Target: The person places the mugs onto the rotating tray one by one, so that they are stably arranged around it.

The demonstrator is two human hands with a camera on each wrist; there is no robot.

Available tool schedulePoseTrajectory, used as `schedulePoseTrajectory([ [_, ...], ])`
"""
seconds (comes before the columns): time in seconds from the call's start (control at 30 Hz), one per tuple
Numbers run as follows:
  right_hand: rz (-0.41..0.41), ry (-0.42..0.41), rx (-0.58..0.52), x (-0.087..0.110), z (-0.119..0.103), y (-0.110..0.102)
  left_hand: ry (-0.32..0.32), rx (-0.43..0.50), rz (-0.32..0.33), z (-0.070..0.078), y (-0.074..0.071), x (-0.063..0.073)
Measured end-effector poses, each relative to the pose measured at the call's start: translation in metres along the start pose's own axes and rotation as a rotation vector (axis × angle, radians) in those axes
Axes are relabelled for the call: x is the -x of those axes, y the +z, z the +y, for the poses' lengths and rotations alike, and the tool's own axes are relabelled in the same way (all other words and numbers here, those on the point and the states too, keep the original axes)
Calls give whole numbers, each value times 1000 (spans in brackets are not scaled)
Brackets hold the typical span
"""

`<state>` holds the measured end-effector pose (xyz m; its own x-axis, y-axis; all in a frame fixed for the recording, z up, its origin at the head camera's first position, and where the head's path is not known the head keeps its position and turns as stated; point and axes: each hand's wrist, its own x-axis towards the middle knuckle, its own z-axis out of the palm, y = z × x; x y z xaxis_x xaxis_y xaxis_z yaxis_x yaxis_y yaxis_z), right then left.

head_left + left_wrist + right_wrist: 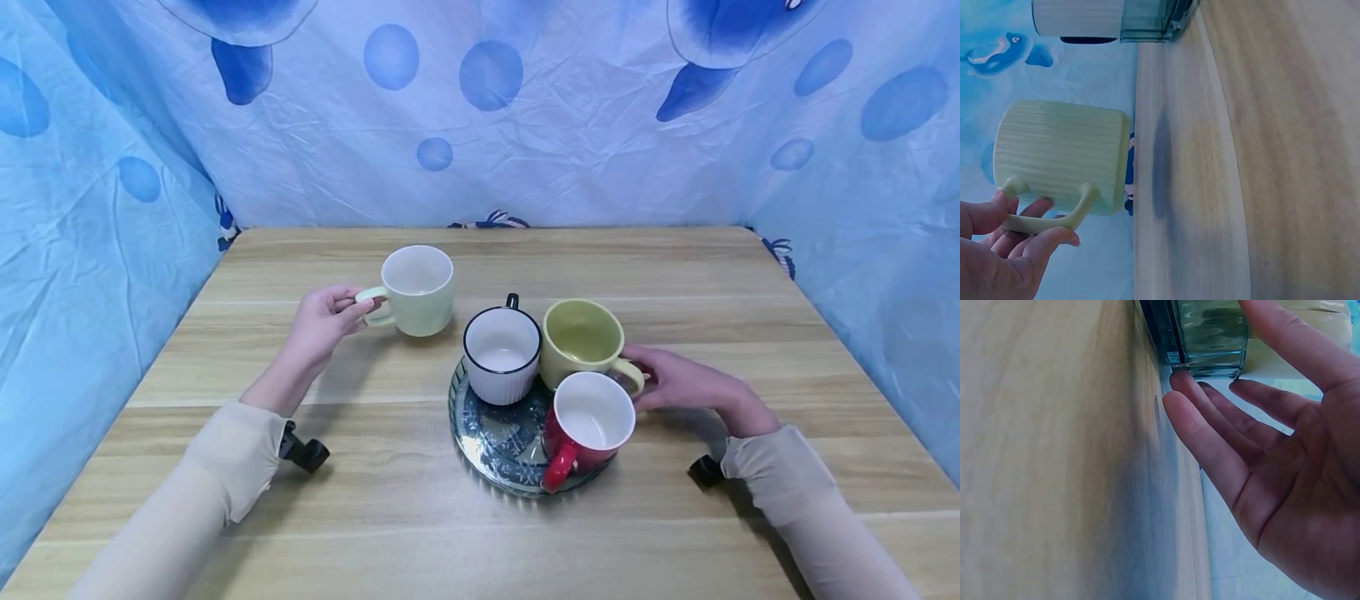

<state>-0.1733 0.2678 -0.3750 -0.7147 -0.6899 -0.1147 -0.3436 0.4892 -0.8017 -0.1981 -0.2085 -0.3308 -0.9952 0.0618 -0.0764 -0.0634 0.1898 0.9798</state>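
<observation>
My left hand pinches the handle of a pale green mug. In the left wrist view this ribbed mug hangs above the tabletop, its shadow below. A round patterned glass tray bears three mugs: a white ribbed one with a black rim, a yellow-green one and a red one with a white inside. Beside the tray's right side is my right hand, near the yellow-green mug's handle. Its fingers are spread and relaxed, tips right at the tray's glass wall.
Everything stands on a light wood-grain table. Blue curtains with bubble and dolphin prints hang along the back and both sides. A small black device is strapped to the left wrist, another to the right.
</observation>
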Motion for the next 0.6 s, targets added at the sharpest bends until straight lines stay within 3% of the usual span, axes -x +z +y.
schedulePoseTrajectory([
  [0.43, -8, 12, -4, -1, 3, 1, 36, -17, -84, 4, -14, 38],
  [0.6, -20, 16, -25, -1, 3, 1, 48, -75, -103, 6, -18, 46],
])
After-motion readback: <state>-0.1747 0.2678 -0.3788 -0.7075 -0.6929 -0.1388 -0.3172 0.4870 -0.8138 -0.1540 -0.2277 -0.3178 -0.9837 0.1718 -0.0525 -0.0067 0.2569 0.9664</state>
